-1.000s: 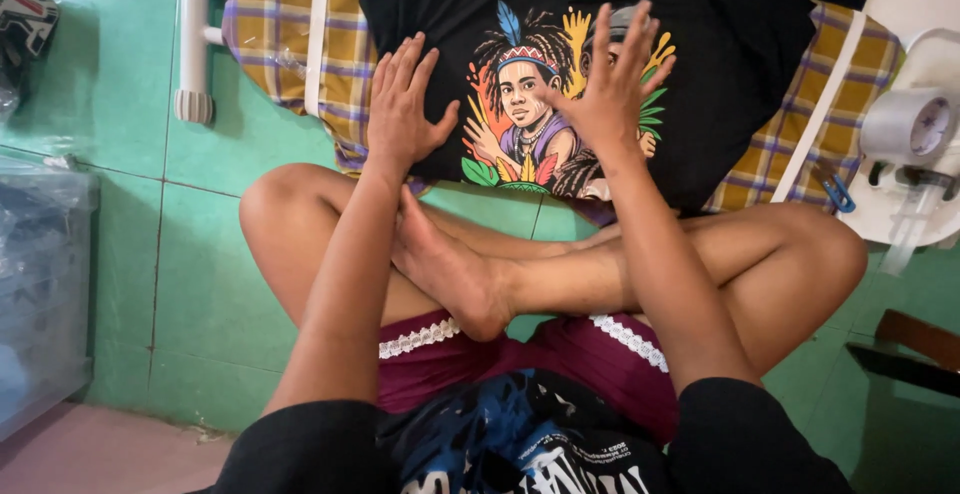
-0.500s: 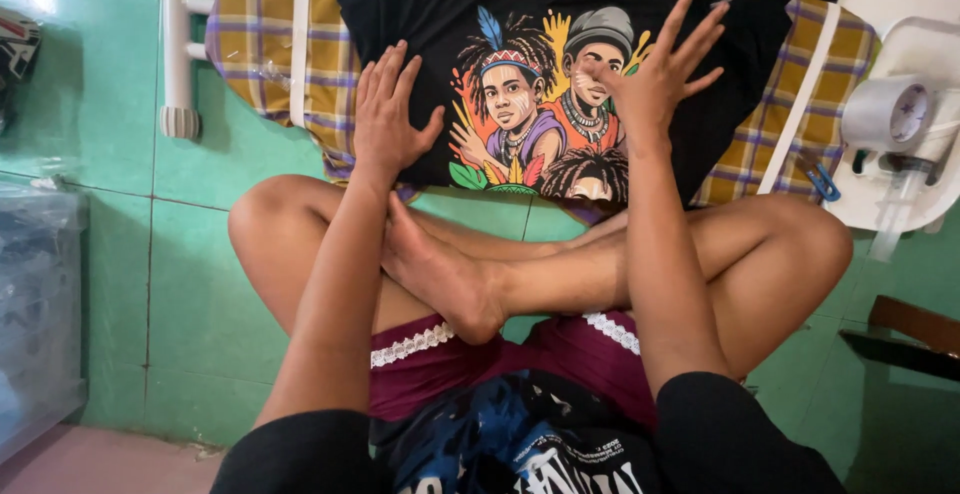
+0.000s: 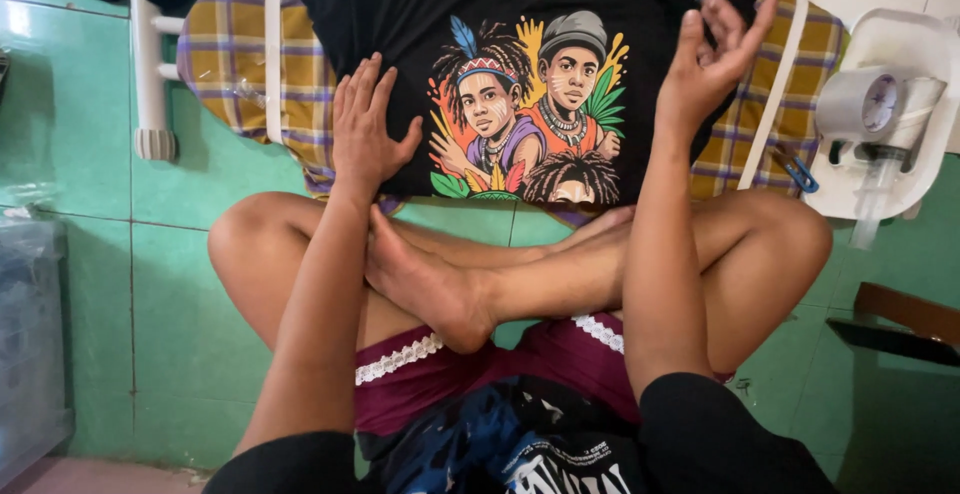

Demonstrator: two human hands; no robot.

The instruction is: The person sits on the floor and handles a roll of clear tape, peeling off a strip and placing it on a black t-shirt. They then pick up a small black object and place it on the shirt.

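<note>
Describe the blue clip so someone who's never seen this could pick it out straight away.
Start at the plaid-covered ironing board across the top, with the black printed T-shirt spread on it. Go to the board's right end, beyond the raised right hand. The small blue clip sits at the plaid edge beside the white iron rest, the only bright blue item there.

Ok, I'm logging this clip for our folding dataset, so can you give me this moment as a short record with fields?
setting: person sits cross-legged on green tiled floor
work surface: low board with yellow plaid cover
garment: black t-shirt with colourful printed figures, spread flat on the board
left hand: palm down, pressing the shirt beside the print
right hand: raised at the shirt's right side, fingers loosely spread, not gripping
nearby right: white tray holding a tape roll
nearby left: clear plastic bin
</note>
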